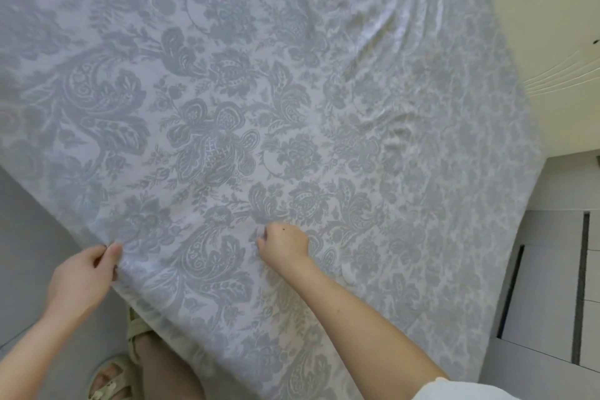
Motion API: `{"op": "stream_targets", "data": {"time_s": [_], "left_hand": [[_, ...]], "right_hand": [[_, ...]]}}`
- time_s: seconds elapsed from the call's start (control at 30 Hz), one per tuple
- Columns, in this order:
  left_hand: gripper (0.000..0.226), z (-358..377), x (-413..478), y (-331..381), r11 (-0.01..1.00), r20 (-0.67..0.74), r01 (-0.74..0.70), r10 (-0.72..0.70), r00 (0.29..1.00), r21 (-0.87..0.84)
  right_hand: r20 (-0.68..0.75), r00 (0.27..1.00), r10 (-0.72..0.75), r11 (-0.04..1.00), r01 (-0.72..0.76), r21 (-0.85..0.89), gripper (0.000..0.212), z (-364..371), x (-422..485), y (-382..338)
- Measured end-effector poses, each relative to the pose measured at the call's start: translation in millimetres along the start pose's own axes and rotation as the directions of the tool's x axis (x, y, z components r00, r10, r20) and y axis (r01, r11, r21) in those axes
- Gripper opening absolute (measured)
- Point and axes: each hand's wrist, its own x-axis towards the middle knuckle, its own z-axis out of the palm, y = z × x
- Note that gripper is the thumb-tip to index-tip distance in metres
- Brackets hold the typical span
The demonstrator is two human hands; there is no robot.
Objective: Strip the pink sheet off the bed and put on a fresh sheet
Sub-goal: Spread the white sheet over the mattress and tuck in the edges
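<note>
Pinching grey floral sheet [292, 107] at its near edge, left grip [81, 276] clamped on it, right grip [285, 242] bunching sheet top, sandal [110, 380] on floor [32, 204].

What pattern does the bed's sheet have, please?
The sheet: grey-blue floral paisley on white, head view.

sheet [227, 107]: pale lavender-white, grey-blue floral paisley | sandals [113, 373]: cream | floor [29, 221]: light grey | sleeve [454, 391]: white
</note>
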Motion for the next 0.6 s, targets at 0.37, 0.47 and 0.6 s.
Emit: {"op": "stream_targets", "data": {"time_s": [0.37,0.47,0.6], "left_hand": [[0.044,-44.9,70.0,55.3,0.980,-0.003,0.024,-0.025,1.000,-0.199],[0.042,-54.6,79.8,60.8,0.992,-0.018,-0.074,0.073,0.997,-0.102],[0.043,-71.3,82.8,57.1,0.992,0.088,-0.113,0.117,0.989,-0.055]], "right_hand": [[0.235,0.970,-0.059,0.981,0.100,-0.167,0.063,-17.6,-5.4,-60.1],[0.389,0.921,-0.006,0.931,0.147,-0.334,0.062,19.4,-37.1,-68.7],[0.333,0.943,0.010,0.943,0.102,-0.316,0.037,51.4,-55.2,-84.1]]}}
